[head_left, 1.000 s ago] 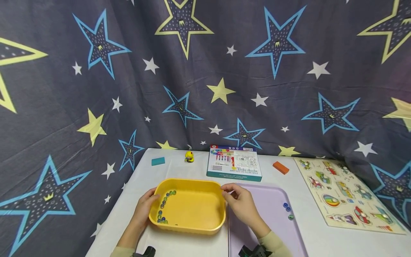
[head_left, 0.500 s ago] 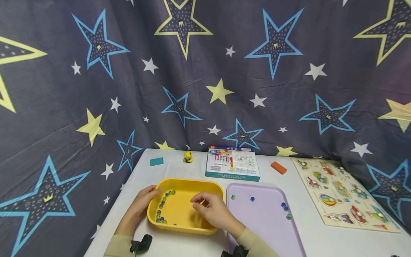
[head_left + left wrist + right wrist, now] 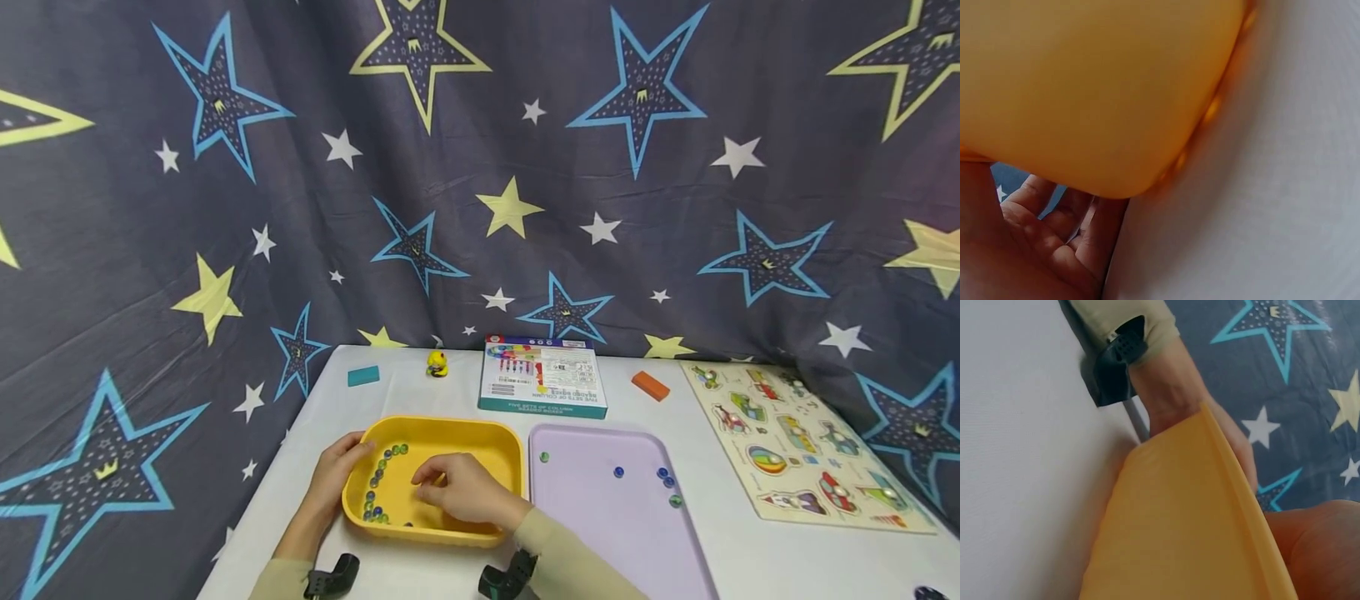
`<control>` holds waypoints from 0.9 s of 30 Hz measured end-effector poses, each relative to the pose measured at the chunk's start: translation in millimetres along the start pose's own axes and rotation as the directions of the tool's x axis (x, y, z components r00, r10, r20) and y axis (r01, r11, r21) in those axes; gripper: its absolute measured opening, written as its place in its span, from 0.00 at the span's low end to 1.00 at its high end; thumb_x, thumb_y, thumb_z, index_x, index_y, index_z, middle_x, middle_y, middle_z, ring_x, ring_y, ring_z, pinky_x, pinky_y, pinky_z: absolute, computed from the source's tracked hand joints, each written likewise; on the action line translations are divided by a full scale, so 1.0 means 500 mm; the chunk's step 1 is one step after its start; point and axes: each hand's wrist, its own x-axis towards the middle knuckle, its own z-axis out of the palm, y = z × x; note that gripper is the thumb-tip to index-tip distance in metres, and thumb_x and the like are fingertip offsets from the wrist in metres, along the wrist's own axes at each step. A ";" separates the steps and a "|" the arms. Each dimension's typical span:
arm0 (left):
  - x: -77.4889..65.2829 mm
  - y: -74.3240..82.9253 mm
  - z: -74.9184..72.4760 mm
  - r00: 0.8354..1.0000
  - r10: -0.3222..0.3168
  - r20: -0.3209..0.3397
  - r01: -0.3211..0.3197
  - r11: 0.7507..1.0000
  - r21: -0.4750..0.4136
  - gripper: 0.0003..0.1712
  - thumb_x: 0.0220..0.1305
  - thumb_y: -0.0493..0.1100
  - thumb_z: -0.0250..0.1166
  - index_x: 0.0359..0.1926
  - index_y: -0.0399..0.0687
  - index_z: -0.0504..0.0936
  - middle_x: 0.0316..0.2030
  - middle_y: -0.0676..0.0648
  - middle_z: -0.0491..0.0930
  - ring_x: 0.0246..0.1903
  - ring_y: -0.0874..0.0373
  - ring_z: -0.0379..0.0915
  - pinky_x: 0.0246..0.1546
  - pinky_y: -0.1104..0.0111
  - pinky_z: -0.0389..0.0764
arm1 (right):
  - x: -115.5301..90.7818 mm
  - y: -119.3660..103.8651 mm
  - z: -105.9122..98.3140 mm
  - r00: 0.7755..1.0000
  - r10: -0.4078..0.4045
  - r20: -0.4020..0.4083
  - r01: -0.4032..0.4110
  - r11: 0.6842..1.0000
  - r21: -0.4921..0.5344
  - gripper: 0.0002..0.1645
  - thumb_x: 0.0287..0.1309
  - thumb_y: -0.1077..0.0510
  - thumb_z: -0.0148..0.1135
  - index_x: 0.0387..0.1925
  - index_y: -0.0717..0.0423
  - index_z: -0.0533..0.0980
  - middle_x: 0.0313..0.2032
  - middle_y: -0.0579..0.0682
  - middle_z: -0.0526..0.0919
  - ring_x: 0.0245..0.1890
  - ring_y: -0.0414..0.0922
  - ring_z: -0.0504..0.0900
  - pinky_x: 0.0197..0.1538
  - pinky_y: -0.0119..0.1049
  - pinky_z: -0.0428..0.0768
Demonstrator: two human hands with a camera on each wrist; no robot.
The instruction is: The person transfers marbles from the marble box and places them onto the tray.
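Note:
In the head view a yellow plastic tub (image 3: 480,529) stands on the white table, with several glass marbles (image 3: 375,483) lined along its left inner side. My left hand (image 3: 332,475) holds the tub's left wall, thumb over the rim and fingers outside; the left wrist view shows those fingers beyond the tub wall (image 3: 1116,125). Inside the tub, my right hand (image 3: 465,487) hovers over the floor with loosely bent fingers, nothing visible between them. The right wrist view has the tub's wall (image 3: 1172,512) in front. A blue marble (image 3: 618,472) and a green marble (image 3: 544,457) lie in the purple tray (image 3: 600,533).
Several more marbles (image 3: 667,479) lie at the purple tray's right side. Behind stand a boxed bead set (image 3: 543,379), a yellow toy duck (image 3: 437,363), a teal block (image 3: 363,376) and an orange block (image 3: 650,386). A wooden puzzle board (image 3: 798,450) lies at right.
My right hand has left the tub's right rim and moved left into the tub. In the purple tray, the blue marble has rolled right. My left hand stays at the tub's left side.

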 end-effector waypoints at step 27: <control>-0.010 0.007 0.002 1.000 0.006 0.008 -0.006 0.999 -0.036 0.24 0.58 0.54 0.58 0.50 0.44 0.76 0.46 0.43 0.75 0.43 0.53 0.69 0.41 0.74 0.72 | 0.033 -0.025 0.061 0.974 0.082 0.211 -0.085 0.996 0.006 0.07 0.51 0.65 0.62 0.28 0.49 0.82 0.23 0.37 0.80 0.22 0.34 0.73 0.30 0.26 0.72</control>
